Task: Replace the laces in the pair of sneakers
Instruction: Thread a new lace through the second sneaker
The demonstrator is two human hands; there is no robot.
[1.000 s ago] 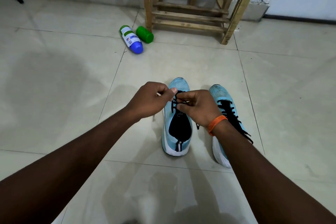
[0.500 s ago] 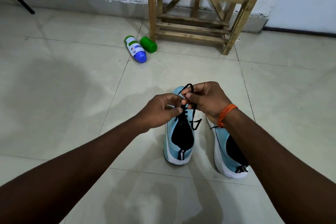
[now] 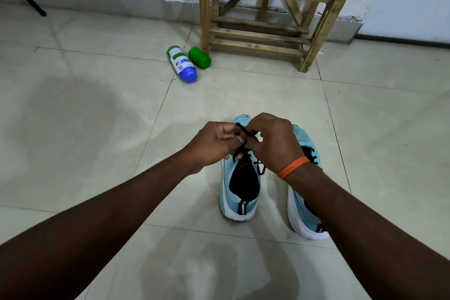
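- Head view: A person bends over a pair of sneakers on a tiled floor (image 3: 97,129), both hands meeting above the front of the light-blue sneaker (image 3: 239,192), which stands heel toward the camera.
- The left hand (image 3: 214,143) has its fingers curled, pinching a strand of the black lace (image 3: 244,130). The right hand (image 3: 275,146), with an orange wristband (image 3: 293,167), pinches the lace just beside it, a short end poking up between the two.
- Holding the lace close to the eyelets from both sides likely keeps it taut and steers its tip. Which eyelet is being worked is hidden by the fingers.
- Only the rows nearest the toe appear threaded; the tongue and the dark opening lie bare, so this shoe looks early in its lacing.
- The second sneaker (image 3: 304,217) stands just beside it, largely covered by the right forearm, with black lacing showing near the wrist.
- Farther back, a bottle (image 3: 182,64) lies on its side beside a green cap (image 3: 199,58), by the foot of a wooden rack (image 3: 265,31) against the wall.
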